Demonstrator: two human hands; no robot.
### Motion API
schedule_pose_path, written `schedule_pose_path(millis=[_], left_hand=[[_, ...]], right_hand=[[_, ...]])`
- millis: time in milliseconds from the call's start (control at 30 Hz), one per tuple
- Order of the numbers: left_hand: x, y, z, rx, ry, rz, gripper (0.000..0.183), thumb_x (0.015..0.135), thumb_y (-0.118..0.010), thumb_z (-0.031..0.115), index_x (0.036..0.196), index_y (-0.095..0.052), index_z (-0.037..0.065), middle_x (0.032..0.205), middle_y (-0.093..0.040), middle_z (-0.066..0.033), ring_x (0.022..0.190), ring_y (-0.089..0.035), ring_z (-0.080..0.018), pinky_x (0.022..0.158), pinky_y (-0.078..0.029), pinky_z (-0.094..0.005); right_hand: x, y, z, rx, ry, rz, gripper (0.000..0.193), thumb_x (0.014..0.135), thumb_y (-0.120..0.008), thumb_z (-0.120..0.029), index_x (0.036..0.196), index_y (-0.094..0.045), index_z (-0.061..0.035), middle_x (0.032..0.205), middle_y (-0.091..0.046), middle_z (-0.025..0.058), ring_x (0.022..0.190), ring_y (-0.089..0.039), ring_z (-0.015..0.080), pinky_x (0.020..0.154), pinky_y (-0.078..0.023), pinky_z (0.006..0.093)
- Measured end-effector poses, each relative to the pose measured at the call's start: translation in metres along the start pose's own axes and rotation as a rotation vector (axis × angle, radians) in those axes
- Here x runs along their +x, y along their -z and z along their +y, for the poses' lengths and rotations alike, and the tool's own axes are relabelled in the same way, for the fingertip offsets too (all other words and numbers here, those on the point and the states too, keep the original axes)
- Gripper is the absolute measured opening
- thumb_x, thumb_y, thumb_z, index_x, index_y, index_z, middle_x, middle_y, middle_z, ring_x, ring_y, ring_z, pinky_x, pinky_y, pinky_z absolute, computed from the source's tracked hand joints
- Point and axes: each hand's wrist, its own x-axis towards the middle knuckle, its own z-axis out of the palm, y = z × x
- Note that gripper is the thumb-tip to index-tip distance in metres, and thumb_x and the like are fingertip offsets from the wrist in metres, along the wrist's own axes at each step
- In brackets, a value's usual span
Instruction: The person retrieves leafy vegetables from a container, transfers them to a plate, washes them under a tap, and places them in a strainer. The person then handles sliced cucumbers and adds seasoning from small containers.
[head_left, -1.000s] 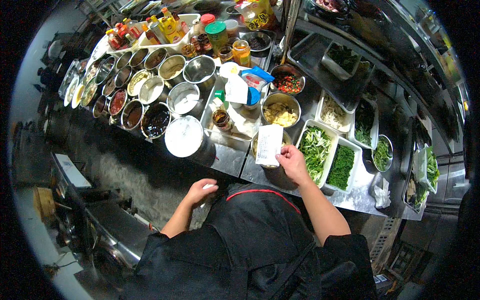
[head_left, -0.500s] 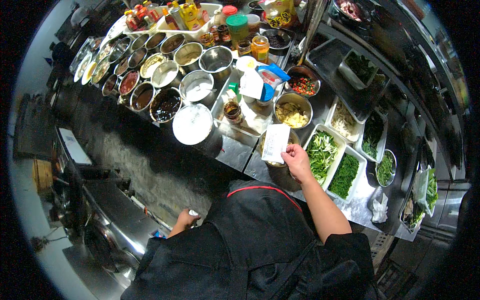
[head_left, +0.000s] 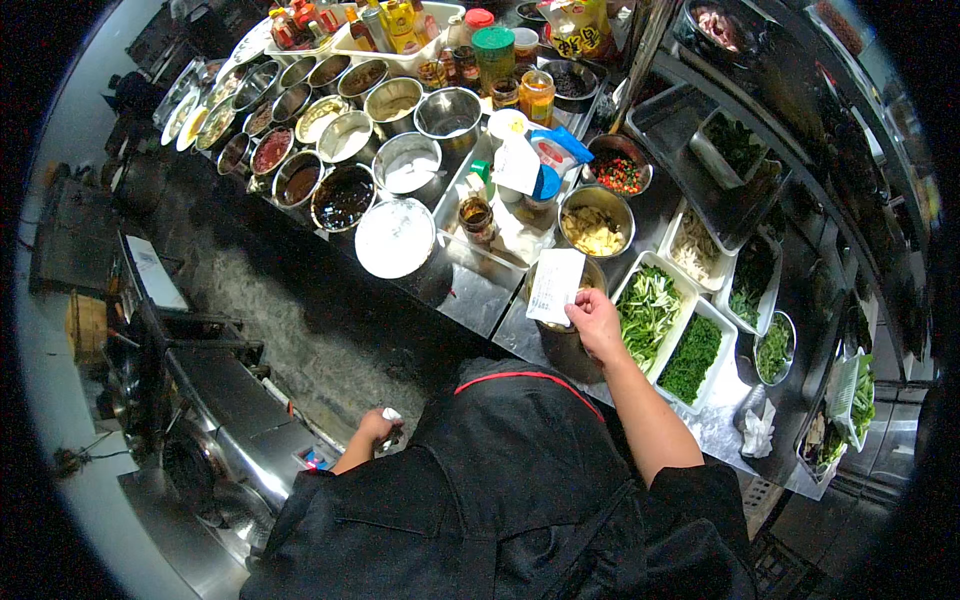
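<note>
A white printed paper slip [head_left: 556, 285] is pinched between the thumb and fingers of my right hand [head_left: 596, 325]. It hangs over a metal pot [head_left: 594, 272] at the counter's front edge, hiding most of what is inside. A white tub of sliced green vegetable [head_left: 650, 318] lies just right of that hand. Low at my left side, my left hand [head_left: 374, 430] is curled closed around a small white thing [head_left: 391, 414], perhaps crumpled paper; its kind is unclear. That hand is away from the counter, above the floor gap.
Metal bowls of seasonings [head_left: 345, 195] crowd the counter's left, beside a white round lid [head_left: 395, 238]. Behind stand bottles and jars [head_left: 495, 58]. Tubs of chopped greens [head_left: 692, 358] line the right. A steel stove top [head_left: 225, 400] is at lower left.
The view has shifted slightly, so the counter's items appear a little further right. My right hand still holds the slip. My left hand has turned slightly, and more of the white thing shows.
</note>
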Motion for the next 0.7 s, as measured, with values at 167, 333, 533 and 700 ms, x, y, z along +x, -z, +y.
schedule_pose_path(millis=[167,333,533,700], left_hand=[[-0.002,-0.007,-0.008,-0.109,-0.020,-0.024,0.048,0.073,-0.078,0.046,0.101,-0.072,0.008,0.099,-0.072,-0.0122,0.092,-0.068,-0.0292,0.081,-0.052,-0.0403],[-0.010,-0.005,0.004,-0.229,0.063,-0.038,0.045,0.071,-0.082,0.037,0.101,-0.070,0.005,0.096,-0.072,-0.0123,0.090,-0.068,-0.0266,0.078,-0.052,-0.0386],[-0.014,-0.005,0.007,-0.188,0.042,-0.013,0.048,0.071,-0.083,0.039,0.101,-0.070,0.004,0.096,-0.072,-0.0123,0.090,-0.068,-0.0263,0.079,-0.052,-0.0387],[-0.014,-0.005,0.007,-0.176,-0.032,0.038,0.057,0.073,-0.077,0.053,0.101,-0.071,0.004,0.099,-0.072,-0.0141,0.092,-0.068,-0.0281,0.081,-0.051,-0.0398]], right_hand=[[-0.001,0.000,0.002,0.040,-0.015,-0.005,0.019,0.083,-0.069,-0.008,0.095,-0.058,0.0014,0.078,-0.062,0.0021,0.067,-0.056,0.0076,0.061,-0.048,0.0238],[-0.001,0.000,0.002,0.022,-0.008,-0.002,0.018,0.083,-0.069,-0.007,0.095,-0.058,0.0014,0.077,-0.062,0.0020,0.066,-0.057,0.0076,0.061,-0.048,0.0241],[-0.001,0.000,0.004,0.026,-0.002,-0.006,0.015,0.085,-0.068,-0.004,0.095,-0.057,-0.0003,0.075,-0.060,-0.0003,0.063,-0.053,0.0060,0.057,-0.044,0.0214],[0.001,0.000,0.003,-0.068,-0.006,0.003,0.015,0.084,-0.068,-0.005,0.092,-0.056,-0.0014,0.073,-0.058,-0.0008,0.061,-0.052,0.0059,0.055,-0.042,0.0217]])
